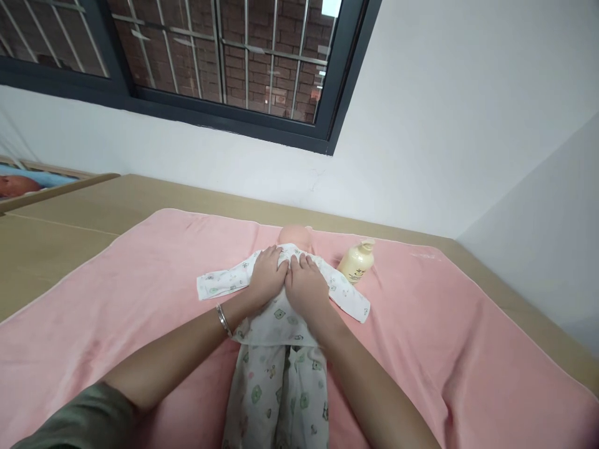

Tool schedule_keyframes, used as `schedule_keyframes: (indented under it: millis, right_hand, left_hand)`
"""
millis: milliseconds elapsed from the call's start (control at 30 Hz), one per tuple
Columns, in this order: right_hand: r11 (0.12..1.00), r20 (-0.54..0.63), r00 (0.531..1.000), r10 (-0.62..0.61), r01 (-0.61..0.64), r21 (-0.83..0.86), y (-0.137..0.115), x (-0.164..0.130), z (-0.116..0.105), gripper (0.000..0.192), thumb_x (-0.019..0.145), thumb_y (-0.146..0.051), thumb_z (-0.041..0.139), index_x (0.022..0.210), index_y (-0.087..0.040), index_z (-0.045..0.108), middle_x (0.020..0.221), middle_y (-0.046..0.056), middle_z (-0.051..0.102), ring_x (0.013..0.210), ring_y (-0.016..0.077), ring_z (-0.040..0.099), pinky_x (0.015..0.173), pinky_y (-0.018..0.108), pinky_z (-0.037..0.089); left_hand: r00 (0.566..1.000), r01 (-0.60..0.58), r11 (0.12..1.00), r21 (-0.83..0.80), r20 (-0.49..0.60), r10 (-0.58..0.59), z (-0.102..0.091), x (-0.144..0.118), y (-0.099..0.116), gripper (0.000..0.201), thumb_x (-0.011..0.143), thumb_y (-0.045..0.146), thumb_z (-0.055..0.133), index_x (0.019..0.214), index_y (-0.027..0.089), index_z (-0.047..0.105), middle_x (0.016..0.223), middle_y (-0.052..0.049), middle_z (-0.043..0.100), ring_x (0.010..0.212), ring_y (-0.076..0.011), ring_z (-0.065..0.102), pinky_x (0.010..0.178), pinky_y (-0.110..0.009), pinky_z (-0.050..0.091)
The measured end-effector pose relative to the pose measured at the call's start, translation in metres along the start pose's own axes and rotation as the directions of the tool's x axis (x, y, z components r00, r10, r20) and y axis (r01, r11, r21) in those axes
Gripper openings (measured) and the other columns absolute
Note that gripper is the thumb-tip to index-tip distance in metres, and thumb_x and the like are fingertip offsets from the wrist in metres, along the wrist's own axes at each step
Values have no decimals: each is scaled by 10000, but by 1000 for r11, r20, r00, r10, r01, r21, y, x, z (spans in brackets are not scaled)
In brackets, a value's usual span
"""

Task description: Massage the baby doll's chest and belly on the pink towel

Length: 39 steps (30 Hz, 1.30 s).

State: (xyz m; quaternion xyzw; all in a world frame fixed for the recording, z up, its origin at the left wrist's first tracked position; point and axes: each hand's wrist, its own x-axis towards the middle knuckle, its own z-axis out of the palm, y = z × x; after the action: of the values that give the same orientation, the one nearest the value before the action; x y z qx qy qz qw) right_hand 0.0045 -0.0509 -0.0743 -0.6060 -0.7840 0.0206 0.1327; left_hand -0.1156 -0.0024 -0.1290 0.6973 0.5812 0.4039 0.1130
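A baby doll lies on a pink blanket, its head towards the wall. It wears a white printed top with the sleeves spread out to both sides, and matching trousers that run towards me. My left hand lies flat on the upper part of the top, fingers stretched out. Beside it my right hand rests flat on the other side of the chest, its fingers also extended. The two hands touch or nearly touch at the thumbs. Whether the doll lies face up or face down I cannot tell.
A yellow pump bottle leans on the blanket just right of the doll's sleeve. Behind is a wooden surface against a white wall with a barred window. At far left, part of another doll shows in a wooden-edged space.
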Motion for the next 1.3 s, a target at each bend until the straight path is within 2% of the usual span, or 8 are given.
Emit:
schedule_keyframes:
  millis: [267, 433, 533, 633, 733, 900, 1100, 1300]
  right_hand:
    - [982, 104, 992, 78, -94, 164, 43, 30, -1, 591, 1063, -391, 281, 1575, -111, 368, 1643, 163, 326, 1547, 273, 253, 1250, 480, 185]
    - [992, 63, 990, 125, -125, 4, 20, 16, -3, 586, 1060, -334, 281, 1566, -46, 359, 1598, 229, 379, 1498, 365, 329, 1211, 543, 240]
    - [989, 67, 994, 82, -73, -132, 1, 1, -8, 566, 1045, -268, 301, 1516, 28, 404, 1518, 290, 458, 1430, 401, 420, 1167, 536, 309]
    - [988, 80, 997, 21, -9, -156, -2, -3, -14, 500, 1028, -230, 328, 1414, 20, 524, 1419, 293, 555, 1350, 371, 512, 1125, 477, 370]
    - [998, 70, 997, 34, -31, -49, 13, 8, -18, 416, 1019, -226, 336, 1252, -79, 648, 1297, 212, 659, 1250, 301, 584, 1062, 392, 423]
    - [999, 45, 998, 44, -45, 6, 31, 23, -14, 443, 1023, -239, 343, 1348, -68, 590, 1419, 180, 595, 1340, 275, 515, 1138, 374, 354]
    - [992, 82, 995, 56, -46, -118, 5, 1, -8, 548, 1044, -238, 320, 1507, 39, 413, 1543, 271, 437, 1468, 345, 389, 1209, 470, 274]
    - [1000, 85, 996, 29, -29, -8, 11, 4, -13, 491, 1027, -243, 353, 1429, -36, 543, 1495, 217, 525, 1441, 297, 438, 1187, 410, 319]
  left_hand:
    - [990, -137, 981, 138, -24, 142, 7, -31, 24, 514, 923, 197, 390, 1410, 91, 518, 1499, -217, 522, 1463, -360, 412, 1202, -555, 321]
    - [996, -65, 994, 93, 71, 58, -4, -11, 15, 507, 917, 225, 391, 1365, 68, 569, 1473, -226, 551, 1431, -359, 452, 1193, -545, 340]
    - [990, -19, 999, 25, 137, 16, -15, 8, 6, 477, 920, 248, 386, 1305, 95, 622, 1400, -184, 627, 1347, -317, 541, 1177, -487, 380]
    - [989, -34, 999, 38, 144, 29, -19, 12, 5, 458, 939, 250, 370, 1278, 97, 636, 1334, -175, 668, 1288, -300, 583, 1150, -461, 409]
    - [993, -75, 980, 184, 106, 56, -15, -3, 16, 477, 961, 240, 350, 1317, 39, 594, 1360, -227, 633, 1315, -338, 551, 1141, -503, 397]
    - [985, -169, 913, 371, 104, 140, -14, -28, 36, 483, 946, 228, 408, 1374, 41, 532, 1464, -234, 547, 1394, -362, 476, 1145, -518, 376]
    - [966, -97, 957, 273, 258, 24, -32, 2, 26, 341, 948, 243, 388, 1142, 111, 635, 1224, -168, 692, 1204, -276, 611, 1071, -396, 451]
    - [978, -55, 959, 280, 210, -5, -23, 6, 18, 382, 965, 243, 350, 1175, 70, 619, 1236, -189, 672, 1212, -304, 592, 1073, -436, 435]
